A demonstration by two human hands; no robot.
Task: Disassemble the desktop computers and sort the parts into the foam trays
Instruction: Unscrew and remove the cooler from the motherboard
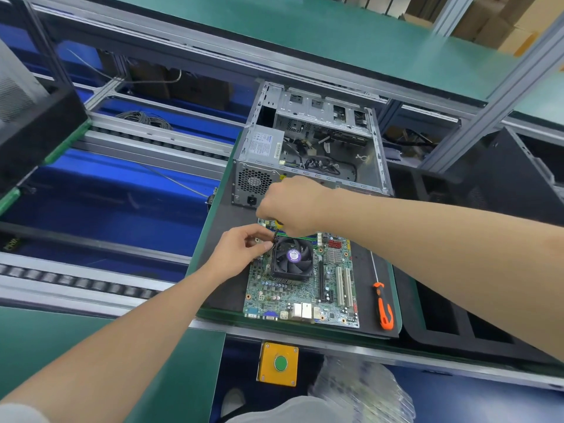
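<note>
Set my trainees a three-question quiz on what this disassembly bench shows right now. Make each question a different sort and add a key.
1. True or false: the orange screwdriver lies on the mat to the right of the motherboard, and neither hand touches it.
2. What does the right hand grip? A) a yellow-handled screwdriver B) a cable C) a memory stick
3. Fill in: the left hand reaches a corner of the black cooling ____ mounted on the motherboard.
Key: 1 true; 2 A; 3 fan.
</note>
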